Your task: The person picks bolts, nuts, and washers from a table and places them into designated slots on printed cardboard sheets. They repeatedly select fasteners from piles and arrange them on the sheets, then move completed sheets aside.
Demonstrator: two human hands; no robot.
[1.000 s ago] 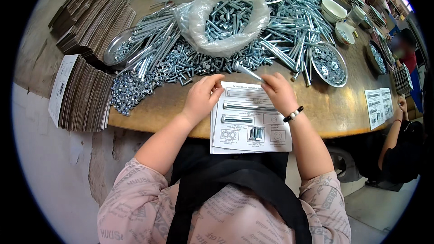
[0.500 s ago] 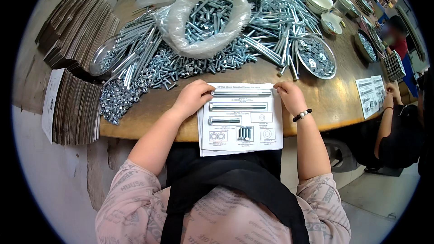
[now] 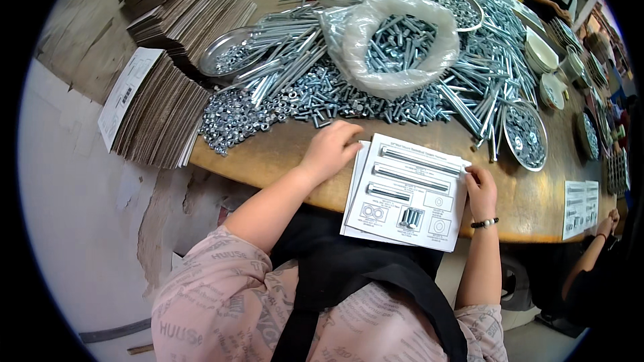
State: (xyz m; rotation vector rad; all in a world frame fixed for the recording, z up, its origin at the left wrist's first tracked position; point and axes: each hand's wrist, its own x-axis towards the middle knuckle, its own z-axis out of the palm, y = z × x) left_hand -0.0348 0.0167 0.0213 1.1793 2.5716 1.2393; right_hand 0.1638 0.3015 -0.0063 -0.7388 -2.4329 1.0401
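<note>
A small stack of white printed sheets [image 3: 406, 228] lies tilted over the table's front edge. Long and short bolts, nuts and washers appear on the top one; I cannot tell whether any are real. My left hand [image 3: 333, 153] is at the stack's upper left corner, its fingers bent and apart from the thumb, with nothing seen between them. At the right edge, my right hand [image 3: 481, 194] pinches the sheets near their upper corner. Behind them spreads a heap of small bolts [image 3: 322, 97], with loose nuts [image 3: 231, 121] at its left end.
A clear plastic bag [image 3: 345, 40] full of bolts stands on the heap. Metal trays hold washers [image 3: 524, 135] and nuts [image 3: 456, 7]. Cardboard stacks [image 3: 157, 110] rise at left. Bowls [image 3: 540, 50] stand at right. A co-worker's hand [image 3: 607, 222] is near another sheet [image 3: 581, 208].
My view has swung left, so the scene sits farther right. The sheets have turned clockwise and fanned slightly. My left hand has come off their edge; my right hand has slid lower.
</note>
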